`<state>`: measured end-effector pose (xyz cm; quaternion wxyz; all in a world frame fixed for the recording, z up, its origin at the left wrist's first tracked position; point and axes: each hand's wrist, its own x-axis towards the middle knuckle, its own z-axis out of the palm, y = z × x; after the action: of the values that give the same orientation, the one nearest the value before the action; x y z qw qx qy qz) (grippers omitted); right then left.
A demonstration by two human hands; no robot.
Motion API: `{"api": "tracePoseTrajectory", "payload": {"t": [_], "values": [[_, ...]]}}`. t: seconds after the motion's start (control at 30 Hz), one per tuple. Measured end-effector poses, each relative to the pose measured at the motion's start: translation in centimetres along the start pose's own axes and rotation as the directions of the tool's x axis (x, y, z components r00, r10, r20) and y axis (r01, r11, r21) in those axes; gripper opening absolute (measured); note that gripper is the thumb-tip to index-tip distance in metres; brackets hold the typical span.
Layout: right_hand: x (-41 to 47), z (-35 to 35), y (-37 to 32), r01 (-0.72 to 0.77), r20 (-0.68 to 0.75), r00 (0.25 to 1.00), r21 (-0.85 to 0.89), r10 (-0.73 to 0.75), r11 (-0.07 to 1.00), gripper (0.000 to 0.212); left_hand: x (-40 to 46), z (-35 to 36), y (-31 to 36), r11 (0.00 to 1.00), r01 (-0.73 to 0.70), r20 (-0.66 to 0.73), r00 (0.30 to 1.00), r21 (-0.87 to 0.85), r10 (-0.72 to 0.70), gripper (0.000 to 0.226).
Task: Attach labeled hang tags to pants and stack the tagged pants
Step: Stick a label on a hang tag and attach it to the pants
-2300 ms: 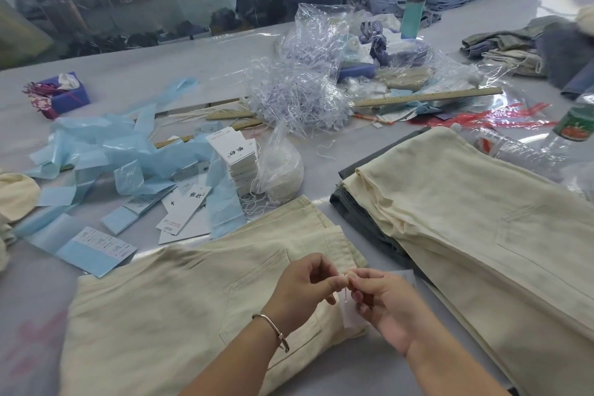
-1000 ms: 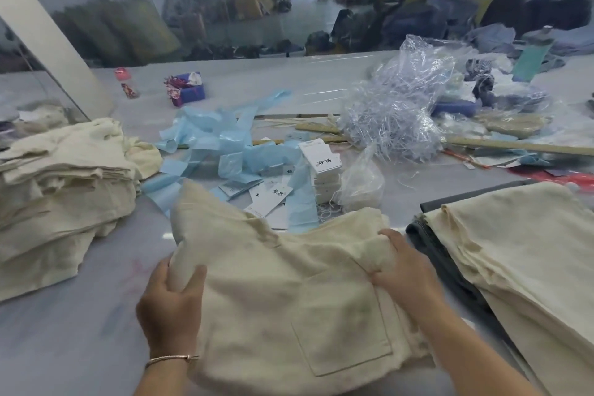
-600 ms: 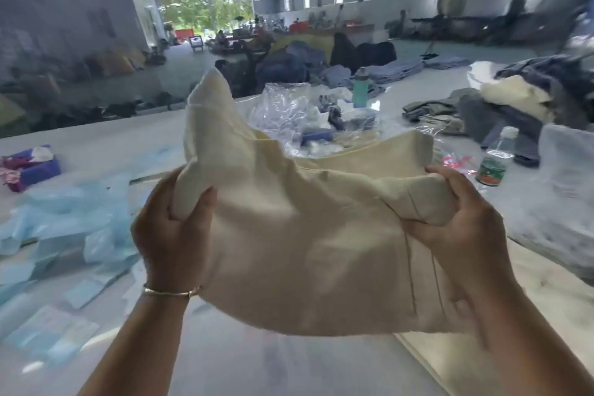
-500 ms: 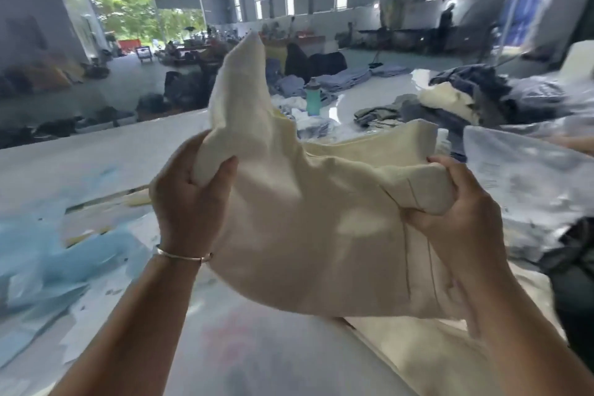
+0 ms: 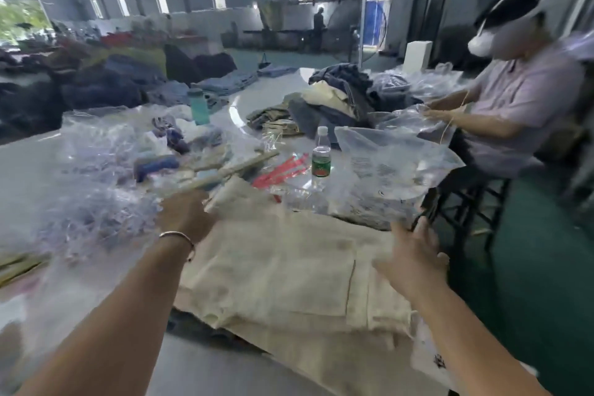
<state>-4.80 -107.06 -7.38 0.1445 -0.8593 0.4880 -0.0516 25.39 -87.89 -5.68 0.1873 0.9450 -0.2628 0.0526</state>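
From my seat the cream pants [image 5: 289,270], up in the air between both grips half a second ago, now lie flat on the stack [image 5: 321,347] at the counter [image 5: 29,170] edge, so this tagged pair counts as stacked. My right hand [image 5: 414,257] has let go, fingers spread just above the cloth. Further out, my left hand [image 5: 186,215] reaches at the pants' far corner; blur hides whether it pinches.

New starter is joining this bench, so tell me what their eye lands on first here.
First, the cream pants spread on the stack at centre, with the left hand at their far corner and the right hand open over their right edge. Next, the water bottle standing behind them, and a seated person handling clear plastic bags at right.
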Motion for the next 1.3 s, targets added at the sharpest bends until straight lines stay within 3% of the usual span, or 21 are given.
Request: {"api": "tracePoseTrajectory", "payload": {"t": [0.1, 0.2, 0.27, 0.5, 0.6, 0.73, 0.87, 1.1, 1.3], "values": [[0.1, 3.2, -1.4, 0.279, 0.068, 0.958, 0.003, -0.279, 0.960, 0.061, -2.5, 5.7, 0.3, 0.989, -0.017, 0.291, 0.955, -0.147, 0.059, 0.035], [0.0, 5.5, -2.9, 0.384, 0.263, 0.893, -0.024, -0.364, 0.923, 0.049, -5.1, 10.0, 0.0, 0.993, -0.112, 0.484, 0.867, -0.044, 0.119, 0.034], [0.0, 6.5, -3.1, 0.397, 0.322, 0.879, -0.082, -0.353, 0.914, 0.047, -6.3, 11.6, -0.6, 0.986, -0.162, 0.499, 0.853, -0.026, 0.153, 0.034], [-0.6, 7.4, -4.8, 0.415, 0.217, 0.903, -0.210, -0.372, 0.885, 0.032, -8.1, 10.6, -2.5, 0.977, -0.121, 0.479, 0.857, -0.176, 0.192, 0.039], [-2.4, 8.4, -8.5, 0.519, 0.111, 0.851, -0.043, -0.513, 0.853, 0.031, -10.6, 7.7, -4.2, 0.967, -0.030, 0.404, 0.905, -0.253, 0.134, 0.027], [-6.9, 10.7, -16.4, 0.663, 0.061, 0.693, 0.337, -0.719, 0.668, 0.022, -15.5, 2.3, -9.6, 0.937, 0.061, 0.174, 0.985, -0.343, 0.000, 0.019], [-13.9, 12.5, -25.7, 0.791, 0.024, 0.454, 0.449, -0.891, 0.416, 0.018, -22.6, -5.0, -18.3, 0.874, 0.232, -0.036, 0.961, -0.427, -0.273, 0.015], [-33.7, 13.9, -40.0, 0.789, -0.074, 0.042, 0.615, -0.996, -0.012, 0.020, -39.6, -20.1, -33.5, 0.770, 0.435, -0.389, 0.681, -0.468, -0.621, 0.012], [-54.6, 16.4, -50.3, 0.705, -0.049, -0.217, 0.683, -0.975, -0.191, 0.014, -55.2, -30.8, -46.2, 0.639, 0.578, -0.537, 0.368, -0.507, -0.759, 0.028]]}}
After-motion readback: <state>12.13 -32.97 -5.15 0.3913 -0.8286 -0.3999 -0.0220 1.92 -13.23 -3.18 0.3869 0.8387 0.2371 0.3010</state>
